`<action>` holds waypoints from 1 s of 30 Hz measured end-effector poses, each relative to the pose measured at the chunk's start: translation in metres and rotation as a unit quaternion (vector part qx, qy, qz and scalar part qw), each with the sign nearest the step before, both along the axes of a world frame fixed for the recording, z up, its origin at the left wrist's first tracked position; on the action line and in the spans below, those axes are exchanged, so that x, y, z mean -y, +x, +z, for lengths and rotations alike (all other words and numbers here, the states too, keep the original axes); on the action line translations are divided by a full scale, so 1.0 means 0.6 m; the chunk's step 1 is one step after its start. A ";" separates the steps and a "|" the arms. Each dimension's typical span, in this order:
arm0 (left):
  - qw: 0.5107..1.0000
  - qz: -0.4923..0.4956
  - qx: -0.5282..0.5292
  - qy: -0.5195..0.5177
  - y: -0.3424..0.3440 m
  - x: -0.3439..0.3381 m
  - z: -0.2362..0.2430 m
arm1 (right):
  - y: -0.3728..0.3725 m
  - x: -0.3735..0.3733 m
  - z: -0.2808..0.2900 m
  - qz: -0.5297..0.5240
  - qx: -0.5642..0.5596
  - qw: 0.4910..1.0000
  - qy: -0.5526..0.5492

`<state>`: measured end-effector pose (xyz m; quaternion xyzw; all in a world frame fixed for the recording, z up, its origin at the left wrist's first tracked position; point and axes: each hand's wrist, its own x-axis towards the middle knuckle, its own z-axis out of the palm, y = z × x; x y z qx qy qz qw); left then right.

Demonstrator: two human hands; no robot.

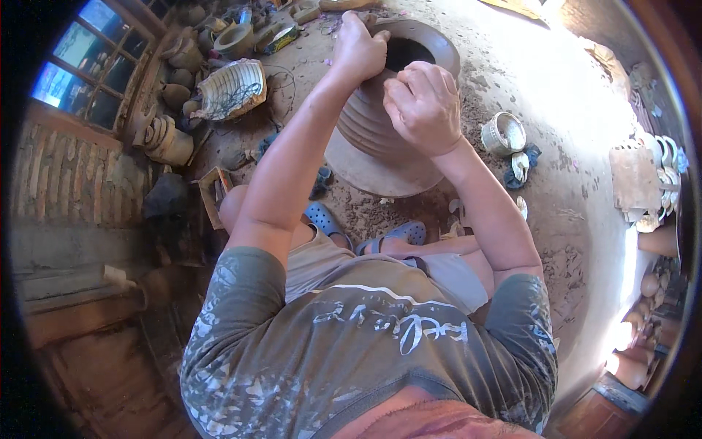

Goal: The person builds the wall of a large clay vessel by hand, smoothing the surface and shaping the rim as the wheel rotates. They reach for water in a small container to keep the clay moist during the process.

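A large wet grey-brown clay pot point(373, 121) with ridged walls and a wide flared rim stands upright on a round wheel head point(391, 180). Its dark mouth lies between my two hands. At the left side of the rim, my left hand point(360, 48) is closed, its fingers curled against the clay. My right hand point(424, 107) is closed on the near right part of the rim, knuckles up. The fingertips of both hands are partly hidden.
Right of the wheel stand a small clay-smeared bucket point(503, 134) and a dark blue cloth point(532, 154). A ribbed basket-like container point(232, 89) sits to the left, among several pots. My clogs point(327, 222) rest below the wheel. A window point(93, 66) is at upper left.
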<state>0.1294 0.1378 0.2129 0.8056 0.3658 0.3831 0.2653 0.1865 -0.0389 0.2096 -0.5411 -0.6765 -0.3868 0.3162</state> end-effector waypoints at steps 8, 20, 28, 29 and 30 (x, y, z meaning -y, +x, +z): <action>0.989 -0.139 -0.023 -0.036 -0.003 -0.039 0.021 | 0.024 0.000 0.001 0.032 0.030 0.999 -0.019; 0.878 -0.438 0.073 -0.180 0.045 -0.147 0.006 | 0.063 0.006 0.011 0.099 0.050 0.993 -0.031; 0.884 -0.443 0.038 -0.148 0.033 -0.127 0.029 | 0.132 0.054 0.011 0.089 0.054 0.994 -0.032; 0.903 -0.403 0.029 -0.148 0.031 -0.117 0.034 | 0.163 0.064 0.008 0.075 0.040 0.996 -0.030; 0.918 -0.367 0.018 -0.149 0.030 -0.102 0.039 | 0.205 0.073 -0.003 0.057 0.024 0.998 -0.029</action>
